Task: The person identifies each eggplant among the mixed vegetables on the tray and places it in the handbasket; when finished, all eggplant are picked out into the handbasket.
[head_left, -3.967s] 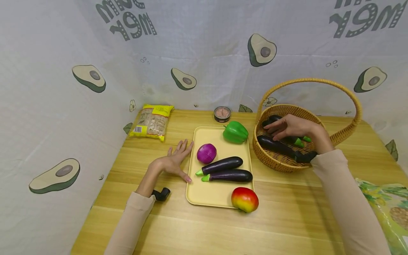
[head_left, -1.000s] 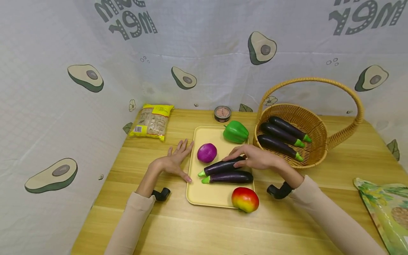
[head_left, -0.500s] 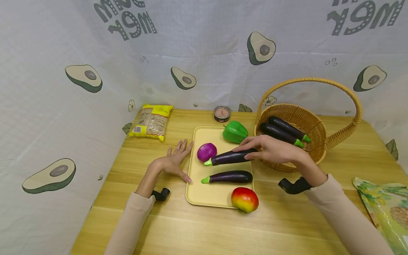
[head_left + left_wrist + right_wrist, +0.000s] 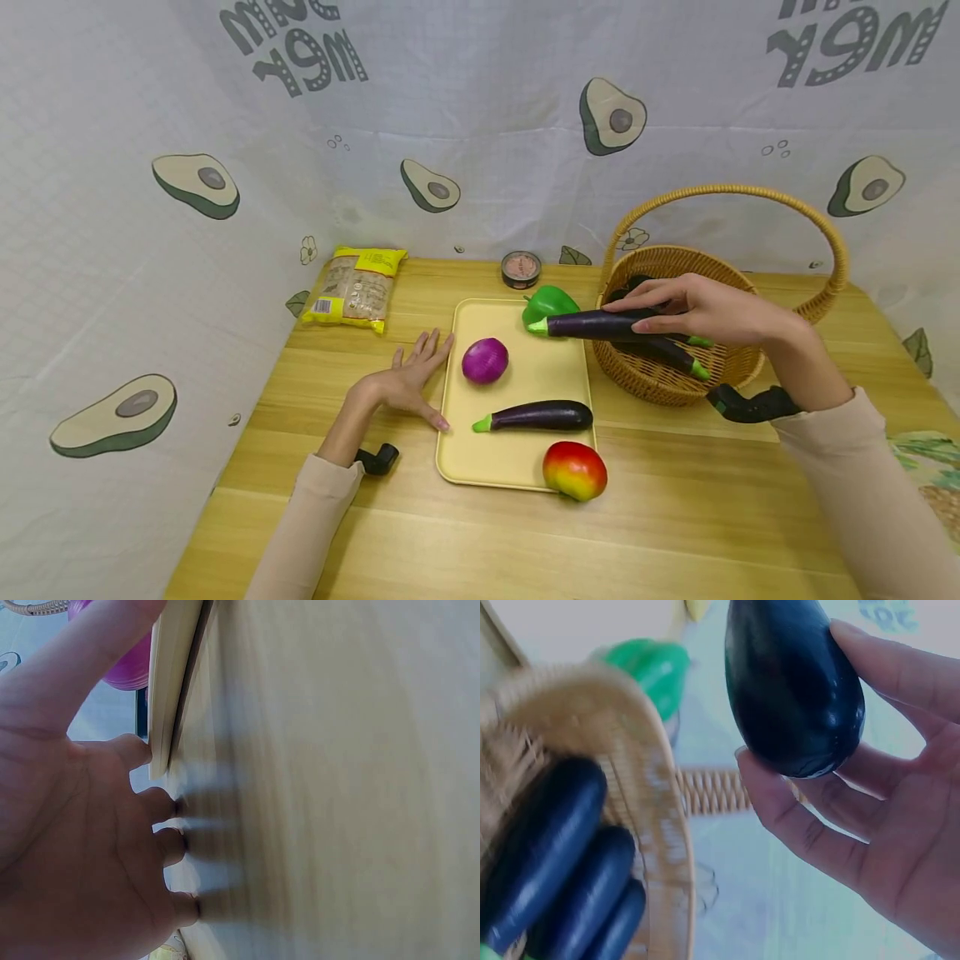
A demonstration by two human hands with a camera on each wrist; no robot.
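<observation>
My right hand pinches an eggplant near its thick end, above the left rim of the wicker basket. Its green stem points left, over the green bell pepper. In the right wrist view, thumb and fingers hold the eggplant from both sides, and three more eggplants lie in the basket. Fingers spread, my left hand rests at the left edge of the yellow tray. A purple onion and another eggplant lie on that tray.
A red-yellow mango sits over the tray's lower right corner. Behind the tray stands a small round tin; a yellow packet lies at back left. The basket's tall handle arches upward. Another bag lies far right.
Four seconds ago my right hand was inside the basket. It then took the upper eggplant off the tray and carried it up and right to the basket. My left hand stays put.
</observation>
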